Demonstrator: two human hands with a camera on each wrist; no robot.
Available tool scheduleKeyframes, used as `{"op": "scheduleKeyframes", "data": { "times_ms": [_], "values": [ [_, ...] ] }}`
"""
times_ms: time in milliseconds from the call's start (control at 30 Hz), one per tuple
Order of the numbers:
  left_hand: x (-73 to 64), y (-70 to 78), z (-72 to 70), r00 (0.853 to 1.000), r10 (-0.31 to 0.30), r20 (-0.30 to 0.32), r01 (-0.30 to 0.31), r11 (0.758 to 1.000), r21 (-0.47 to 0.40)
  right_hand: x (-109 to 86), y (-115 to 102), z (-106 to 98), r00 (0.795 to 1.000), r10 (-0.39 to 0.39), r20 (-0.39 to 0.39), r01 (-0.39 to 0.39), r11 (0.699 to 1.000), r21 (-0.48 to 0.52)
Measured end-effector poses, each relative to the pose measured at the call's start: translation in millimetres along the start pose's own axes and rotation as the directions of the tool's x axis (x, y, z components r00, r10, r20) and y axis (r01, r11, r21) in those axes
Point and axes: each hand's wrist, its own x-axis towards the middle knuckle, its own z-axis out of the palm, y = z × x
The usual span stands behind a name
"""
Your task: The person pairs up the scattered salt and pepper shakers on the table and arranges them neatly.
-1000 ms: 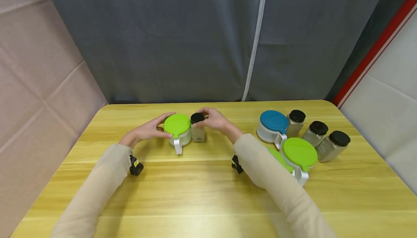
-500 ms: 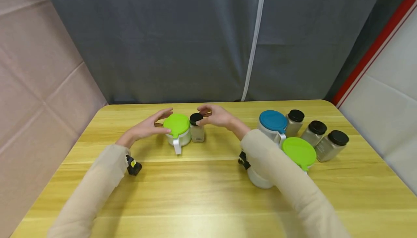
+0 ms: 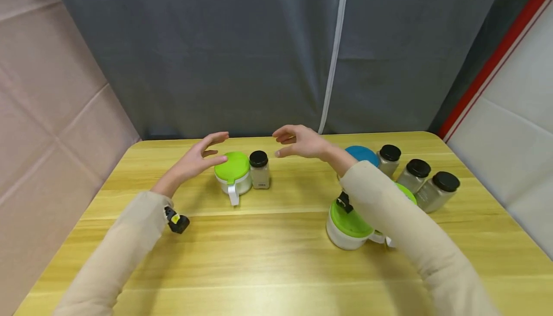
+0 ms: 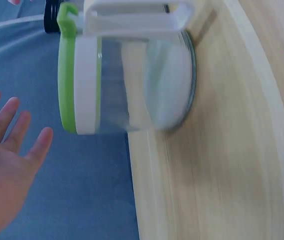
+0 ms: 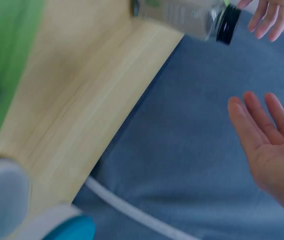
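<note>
A lidded jar with a green top and white handle [image 3: 233, 168] stands on the left part of the table, and a square clear jar with a black cap [image 3: 259, 170] stands right beside it. Above and left of the green-lidded jar my left hand [image 3: 196, 162] is raised with fingers spread, holding nothing; the left wrist view shows a gap between the fingers and the jar [image 4: 127, 85]. My right hand [image 3: 304, 143] hovers to the right of the black-capped jar, fingers relaxed, apart from it. In the right wrist view that black-capped jar [image 5: 191, 17] lies away from the fingertips.
On the right, partly behind my right forearm, are another green-lidded jar [image 3: 347, 224], a blue-lidded jar [image 3: 362, 153] and more black-capped jars [image 3: 439, 191]. A further green lid [image 3: 407, 192] shows past the sleeve. A dark curtain [image 3: 216, 56] hangs behind the wooden table [image 3: 259, 258].
Both hands have come off the two jars on the left and lifted. The right hand has moved away to the right, the left hand slightly up. The two jars stay standing together.
</note>
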Motion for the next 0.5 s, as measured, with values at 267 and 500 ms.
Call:
{"op": "scheduleKeyframes", "data": {
  "times_ms": [267,500],
  "values": [
    [2.5,11.4,11.0,0.997,0.073,-0.003,-0.073,0.997,-0.004,-18.3,13.2,-26.7,1.000,0.008,0.016,-0.007,1.000,-0.029],
    [5.1,22.3,24.8,0.993,0.111,0.029,-0.111,0.993,-0.029,-36.8,18.8,-44.8,1.000,0.014,-0.004,-0.014,0.999,-0.051]
  ]
}}
